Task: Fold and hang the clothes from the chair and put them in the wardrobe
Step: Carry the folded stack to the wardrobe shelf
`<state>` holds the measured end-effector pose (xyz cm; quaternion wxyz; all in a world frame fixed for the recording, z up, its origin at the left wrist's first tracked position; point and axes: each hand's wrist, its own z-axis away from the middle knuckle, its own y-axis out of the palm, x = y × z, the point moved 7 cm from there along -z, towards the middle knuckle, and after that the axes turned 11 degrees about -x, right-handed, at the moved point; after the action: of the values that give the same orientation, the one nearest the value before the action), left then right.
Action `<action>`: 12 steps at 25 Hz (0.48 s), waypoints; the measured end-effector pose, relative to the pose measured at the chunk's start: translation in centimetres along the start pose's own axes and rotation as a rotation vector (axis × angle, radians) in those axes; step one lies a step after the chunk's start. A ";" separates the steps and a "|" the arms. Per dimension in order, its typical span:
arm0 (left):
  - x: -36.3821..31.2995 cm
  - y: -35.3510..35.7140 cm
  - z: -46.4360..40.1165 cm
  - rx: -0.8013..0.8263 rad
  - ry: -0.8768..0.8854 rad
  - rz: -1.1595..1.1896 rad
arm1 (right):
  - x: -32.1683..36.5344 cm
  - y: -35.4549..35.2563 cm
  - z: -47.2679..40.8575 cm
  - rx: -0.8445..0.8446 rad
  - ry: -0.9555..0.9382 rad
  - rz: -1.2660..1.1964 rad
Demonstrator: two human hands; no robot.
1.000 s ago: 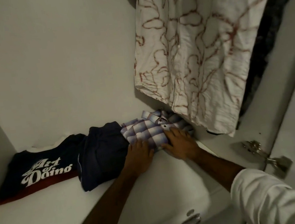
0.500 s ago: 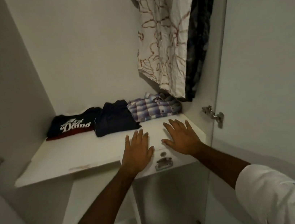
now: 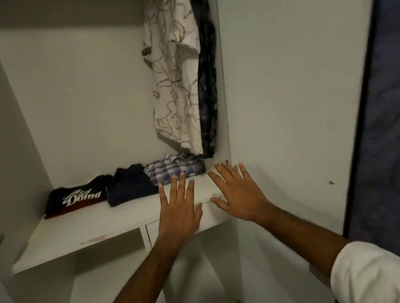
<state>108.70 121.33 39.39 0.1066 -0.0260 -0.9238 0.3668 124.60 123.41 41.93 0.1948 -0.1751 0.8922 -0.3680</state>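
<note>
Wardrobe (image 3: 78, 96): white, doors open, seen from in front and above.
Shelf (image 3: 76, 230): white board across the wardrobe, carrying three folded garments in a row at the back.
Hanging clothes: a white shirt with red-brown line pattern (image 3: 175, 77) and a dark garment (image 3: 207, 86) just beside it, both hanging at the right, above the checked shirt.
Folded clothes: black T-shirt with white lettering (image 3: 79, 196) at the left, dark blue garment (image 3: 129, 184) in the middle, checked shirt (image 3: 173, 170) at the right, each touching the next.
Left hand (image 3: 179, 210): grip released, fingers straight and spread, in front of the shelf edge, fingertips near the checked shirt, holding nothing.
Right hand (image 3: 238, 194): grip released, fingers spread, just right of the checked shirt, holding nothing.
</note>
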 end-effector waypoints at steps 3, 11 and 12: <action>-1.8 -5.0 -1.7 -0.154 0.079 0.057 | -2.1 -6.0 0.8 -0.139 0.024 0.130; -12.6 -14.8 -7.3 -0.208 0.150 0.456 | -10.0 -26.3 3.5 -0.549 0.222 0.247; -14.5 -16.0 -8.0 -0.205 0.163 0.473 | -11.2 -28.3 4.0 -0.592 0.255 0.220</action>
<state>125.09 113.22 53.38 0.0889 -0.2814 -0.9126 0.2830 140.90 107.28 62.24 0.0610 -0.0794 0.9910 -0.0886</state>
